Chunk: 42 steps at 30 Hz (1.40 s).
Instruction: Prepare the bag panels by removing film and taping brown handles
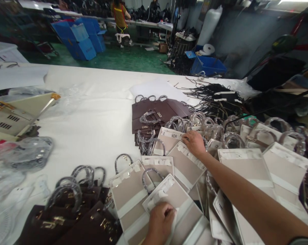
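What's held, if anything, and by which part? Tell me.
The right hand is at the upper edges of beige bag panels, grip unclear. The left hand curls over a nearer panel; any hold there cannot be told.

Panels are heaped on the right of the surface; to their left, bags are piled. Behind the panels, a stack is laid, with cords to its right. At the far left, plastic is placed before a casing. Beyond the surface, boxes are set on the floor, left of a bin.
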Each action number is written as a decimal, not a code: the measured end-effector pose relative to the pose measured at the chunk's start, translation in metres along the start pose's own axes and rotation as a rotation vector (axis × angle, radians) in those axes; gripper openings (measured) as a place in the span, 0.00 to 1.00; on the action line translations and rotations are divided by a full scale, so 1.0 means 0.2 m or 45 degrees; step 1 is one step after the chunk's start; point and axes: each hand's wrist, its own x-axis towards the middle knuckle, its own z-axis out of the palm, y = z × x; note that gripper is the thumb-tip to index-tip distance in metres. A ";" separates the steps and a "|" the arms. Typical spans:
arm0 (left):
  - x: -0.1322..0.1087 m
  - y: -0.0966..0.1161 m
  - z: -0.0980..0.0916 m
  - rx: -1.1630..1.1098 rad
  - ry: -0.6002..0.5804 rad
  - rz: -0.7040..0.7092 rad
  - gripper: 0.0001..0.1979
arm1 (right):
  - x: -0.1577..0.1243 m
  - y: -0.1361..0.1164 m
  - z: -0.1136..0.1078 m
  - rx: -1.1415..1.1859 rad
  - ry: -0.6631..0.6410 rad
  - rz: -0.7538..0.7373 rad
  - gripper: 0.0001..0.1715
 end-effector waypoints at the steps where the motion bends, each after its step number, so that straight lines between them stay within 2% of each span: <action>1: 0.00 0.00 0.00 -0.001 -0.002 -0.002 0.11 | 0.00 0.00 0.00 -0.041 0.013 -0.001 0.10; 3: 0.00 -0.01 0.00 -0.006 -0.004 -0.002 0.11 | 0.00 0.00 0.01 -0.065 0.065 0.045 0.10; 6: 0.00 -0.02 0.00 -0.048 -0.013 0.011 0.10 | 0.02 0.02 0.04 0.037 0.119 0.186 0.19; 7: 0.00 -0.02 -0.01 -0.071 -0.023 0.014 0.10 | 0.03 0.03 0.04 0.101 0.100 0.231 0.19; 9: -0.01 0.00 -0.02 -0.130 -0.032 0.002 0.11 | 0.06 0.05 0.04 0.218 0.029 0.287 0.14; 11: -0.03 0.02 -0.04 -0.183 -0.028 -0.026 0.14 | 0.10 0.06 0.01 0.294 -0.014 0.294 0.09; 15: -0.10 0.05 -0.07 -0.222 0.013 -0.048 0.19 | 0.10 0.01 -0.13 0.349 0.083 0.265 0.15; 17: -0.14 0.05 -0.08 -0.225 0.064 -0.040 0.22 | -0.01 -0.10 -0.21 0.380 0.134 0.220 0.18; 18: -0.15 0.04 -0.08 -0.229 0.095 -0.039 0.23 | -0.11 -0.17 -0.24 0.433 0.086 0.181 0.18; 19: -0.16 0.04 -0.08 -0.237 0.125 -0.041 0.24 | -0.23 -0.25 -0.26 0.526 -0.012 0.134 0.18; 21: -0.18 0.02 -0.07 -0.254 0.178 -0.054 0.26 | -0.52 -0.42 -0.26 0.839 -0.496 0.056 0.19; 23: -0.19 0.01 -0.06 -0.261 0.213 -0.065 0.27 | -0.81 -0.57 -0.21 1.123 -0.909 0.116 0.24; 24: -0.20 0.01 -0.06 -0.261 0.221 -0.073 0.28 | -0.93 -0.63 -0.18 1.222 -0.986 0.202 0.22; 26: -0.22 0.02 -0.05 -0.262 0.224 -0.089 0.27 | -1.10 -0.71 -0.13 1.340 -0.942 0.359 0.11; 28: -0.24 0.04 -0.05 -0.299 0.195 -0.073 0.24 | -1.17 -0.74 -0.11 1.326 -0.817 0.397 0.05; 30: -0.27 0.09 -0.04 -0.400 0.147 -0.018 0.17 | -1.18 -0.74 -0.13 1.259 -0.718 0.351 0.09; 31: -0.29 0.11 -0.05 -0.451 0.117 0.015 0.16 | -1.18 -0.73 -0.15 1.233 -0.682 0.322 0.12; 32: -0.30 0.14 -0.05 -0.486 0.076 0.050 0.19 | -1.17 -0.72 -0.18 1.214 -0.660 0.296 0.14; 34: -0.32 0.19 -0.06 -0.468 -0.006 0.113 0.22 | -1.15 -0.70 -0.23 1.162 -0.646 0.230 0.15; 36: -0.33 0.22 -0.07 -0.345 -0.035 0.155 0.15 | -1.13 -0.70 -0.29 1.056 -0.652 0.140 0.15; 39: -0.33 0.22 -0.06 -0.126 0.040 0.142 0.07 | -1.11 -0.70 -0.35 0.809 -0.671 -0.026 0.18; 42: -0.33 0.17 -0.06 0.009 0.075 0.111 0.09 | -1.08 -0.72 -0.39 0.517 -0.746 -0.206 0.17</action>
